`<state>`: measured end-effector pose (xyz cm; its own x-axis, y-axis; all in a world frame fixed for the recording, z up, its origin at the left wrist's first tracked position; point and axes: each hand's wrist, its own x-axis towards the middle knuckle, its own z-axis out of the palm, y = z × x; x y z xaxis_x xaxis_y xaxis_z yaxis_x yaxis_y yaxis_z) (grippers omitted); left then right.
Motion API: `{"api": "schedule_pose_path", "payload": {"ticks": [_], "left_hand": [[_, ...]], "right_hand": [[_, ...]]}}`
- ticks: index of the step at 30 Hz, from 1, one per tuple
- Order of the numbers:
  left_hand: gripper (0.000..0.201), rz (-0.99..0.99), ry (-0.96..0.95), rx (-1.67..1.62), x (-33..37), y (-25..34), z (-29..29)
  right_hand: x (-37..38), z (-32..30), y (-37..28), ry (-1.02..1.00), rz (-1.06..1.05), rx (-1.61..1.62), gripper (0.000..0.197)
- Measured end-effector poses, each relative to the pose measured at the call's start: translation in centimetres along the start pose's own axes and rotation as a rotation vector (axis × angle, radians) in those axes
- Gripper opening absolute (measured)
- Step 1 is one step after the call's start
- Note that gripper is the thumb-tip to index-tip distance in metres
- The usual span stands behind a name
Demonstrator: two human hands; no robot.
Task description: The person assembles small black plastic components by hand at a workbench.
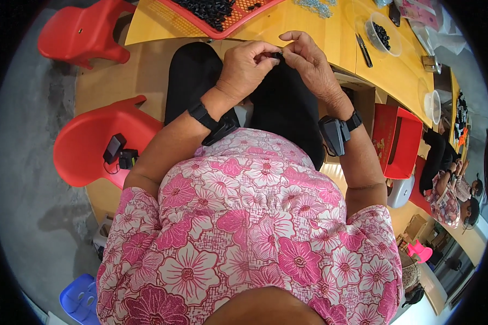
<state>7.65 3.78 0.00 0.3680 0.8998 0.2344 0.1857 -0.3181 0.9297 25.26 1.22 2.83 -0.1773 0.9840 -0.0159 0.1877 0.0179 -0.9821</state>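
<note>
1. Ahead, I see a tray (218, 35) on the table (331, 51).
2. Right of it, a bowl (397, 47) holds small pieces (381, 37).
3. At the wearer's left, two boxes (114, 149) sit on a chair (78, 149).

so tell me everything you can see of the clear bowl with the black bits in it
The round, see-through bowl looks like plastic. It sits upright and uncovered on the yellow table, toward the right, partly filled with small black pieces, some apparently ring-shaped. A slim black tool lies just left of it, seemingly apart.
</note>
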Motion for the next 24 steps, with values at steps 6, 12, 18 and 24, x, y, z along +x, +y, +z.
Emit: {"api": "schedule_pose_path", "payload": {"ticks": [6, 12, 18, 24], "left_hand": [[0.020, 0.116, 0.018, 0.160, -0.5, 0.7, -0.7], [0.019, 0.311, 0.057, 0.264, -0.9, 0.6, -1.0], [0.017, 0.075, 0.016, 0.056, -1.4, 1.5, -1.4], [0.016, -0.029, 0.060, -0.232, -1.7, 1.2, -2.3]], "right_hand": [[-0.5, 0.6, -0.2, -0.017, 0.099, -0.016, 0.027], [-0.5, 1.2, -0.9, 0.049, 0.329, 0.195, 0.029], [-0.9, 2.1, -1.3, 0.124, 0.315, 0.469, 0.025], [-1.3, 3.8, -2.1, 0.095, 0.290, 0.375, 0.024]]}}
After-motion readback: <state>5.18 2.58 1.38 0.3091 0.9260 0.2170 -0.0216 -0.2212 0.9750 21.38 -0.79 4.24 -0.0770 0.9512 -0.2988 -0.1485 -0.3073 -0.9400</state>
